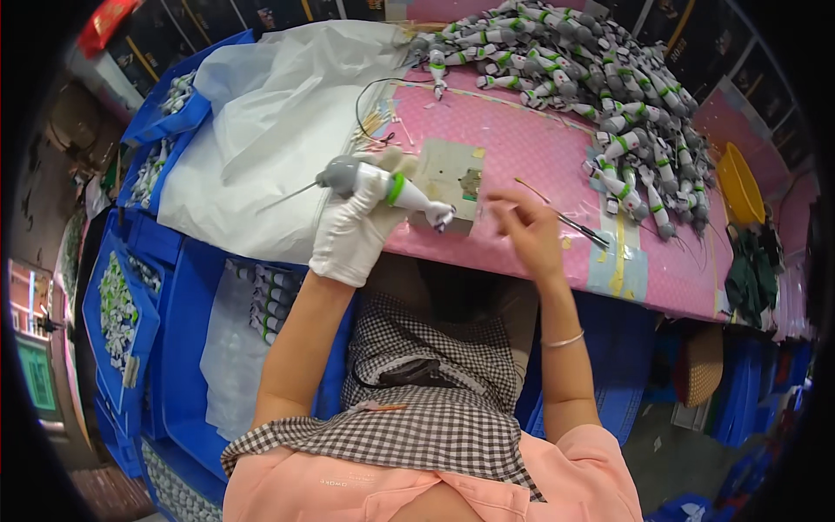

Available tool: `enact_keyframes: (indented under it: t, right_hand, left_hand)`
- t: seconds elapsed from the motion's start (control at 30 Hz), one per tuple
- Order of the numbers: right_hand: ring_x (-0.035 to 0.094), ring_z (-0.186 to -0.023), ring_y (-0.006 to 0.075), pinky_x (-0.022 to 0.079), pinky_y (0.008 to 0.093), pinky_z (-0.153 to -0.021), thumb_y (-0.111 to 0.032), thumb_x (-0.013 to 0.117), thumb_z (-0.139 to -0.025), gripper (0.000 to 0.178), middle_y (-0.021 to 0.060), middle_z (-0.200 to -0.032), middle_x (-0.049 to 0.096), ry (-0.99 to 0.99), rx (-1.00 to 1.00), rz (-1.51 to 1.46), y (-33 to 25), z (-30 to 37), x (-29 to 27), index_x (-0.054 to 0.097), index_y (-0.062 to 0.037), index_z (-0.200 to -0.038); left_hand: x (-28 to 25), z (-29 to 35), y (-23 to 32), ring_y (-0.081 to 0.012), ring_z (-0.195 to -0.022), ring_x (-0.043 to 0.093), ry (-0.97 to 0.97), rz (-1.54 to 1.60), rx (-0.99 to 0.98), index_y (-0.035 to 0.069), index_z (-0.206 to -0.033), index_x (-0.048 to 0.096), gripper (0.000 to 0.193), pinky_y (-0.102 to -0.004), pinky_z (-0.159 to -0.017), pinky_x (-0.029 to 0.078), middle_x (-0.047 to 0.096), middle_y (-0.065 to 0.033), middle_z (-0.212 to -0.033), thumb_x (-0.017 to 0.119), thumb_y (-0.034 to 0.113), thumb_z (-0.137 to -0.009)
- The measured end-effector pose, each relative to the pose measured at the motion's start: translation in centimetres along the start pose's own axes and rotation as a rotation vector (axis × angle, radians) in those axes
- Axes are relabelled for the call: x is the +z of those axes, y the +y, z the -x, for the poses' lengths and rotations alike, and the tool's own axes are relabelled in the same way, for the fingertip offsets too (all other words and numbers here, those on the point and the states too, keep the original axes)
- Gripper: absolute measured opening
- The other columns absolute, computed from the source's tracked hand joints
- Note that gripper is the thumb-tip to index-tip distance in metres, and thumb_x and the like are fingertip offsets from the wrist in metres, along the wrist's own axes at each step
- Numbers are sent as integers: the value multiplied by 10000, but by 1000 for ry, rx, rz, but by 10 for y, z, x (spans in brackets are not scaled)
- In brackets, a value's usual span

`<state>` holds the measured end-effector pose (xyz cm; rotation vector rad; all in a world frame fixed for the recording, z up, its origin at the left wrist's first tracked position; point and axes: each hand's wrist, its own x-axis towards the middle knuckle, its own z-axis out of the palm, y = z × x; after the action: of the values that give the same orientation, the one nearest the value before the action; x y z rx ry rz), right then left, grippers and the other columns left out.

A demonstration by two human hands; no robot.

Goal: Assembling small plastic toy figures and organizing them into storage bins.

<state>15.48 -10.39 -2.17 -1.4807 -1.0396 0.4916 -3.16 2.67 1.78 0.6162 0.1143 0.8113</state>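
Observation:
My left hand (361, 222), in a white glove, is closed around a white toy limb (417, 202) with a grey rounded end and a green band. A thin wire or rod sticks out leftward from the grey end. Under and beyond the toy limb's narrow tip lies a grey block (444, 165) with a small green piece on its right side. My bare right hand (526, 230) hovers right of the block, its thumb and forefinger apart. A thin stick (531, 189) and a slim black tool (584, 230) show on either side of it; whether they touch the hand is hidden.
Many similar toy limbs (565, 52) are heaped on the pink table cover (531, 139) at the far right. White sheeting (261, 130) covers the left side. Blue bins (187, 348) with parts stand left, cotton-tipped sticks (376, 122) lie behind the glove, and a yellow basin (739, 184) sits right.

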Motion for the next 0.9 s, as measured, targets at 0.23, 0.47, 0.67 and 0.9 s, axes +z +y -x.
enact_keyframes:
  t: [0.23, 0.47, 0.67, 0.9]
  right_hand:
    - [579, -669, 322, 448, 373, -589, -137, 651, -792, 169, 114, -722, 619, 380, -237, 1203, 65, -50, -40, 648, -17, -910]
    - [602, -601, 106, 459, 236, -540, -19, 648, -788, 60, 81, -691, 633, 253, -337, 135, -2, -9, 63, 655, 17, -836]
    - [574, -533, 99, 449, 235, -491, 19, 672, -746, 73, 74, -638, 613, 373, -343, 145, 3, -8, 81, 652, 27, -815]
    - [562, -512, 86, 443, 233, -484, 7, 673, -742, 53, 70, -610, 606, 368, -283, 142, -4, -9, 81, 637, 35, -769]
  left_hand:
    - [-11, -22, -60, -241, -962, 587, 411, -106, 184, 5, -992, 536, 184, -462, -888, 525, 578, -90, -1010, 632, 26, -836]
    - [-12, -17, -77, -183, -873, 605, 494, -100, 325, 13, -1001, 546, 212, -332, -799, 546, 590, -77, -958, 648, -4, -816]
    - [-6, -20, -79, -184, -798, 621, 630, -159, 272, 27, -963, 567, 169, -298, -720, 546, 610, -67, -905, 661, 48, -824]
    - [-6, -19, -79, -193, -825, 620, 638, -188, 272, 23, -944, 567, 156, -300, -752, 556, 599, -68, -924, 663, 48, -824]
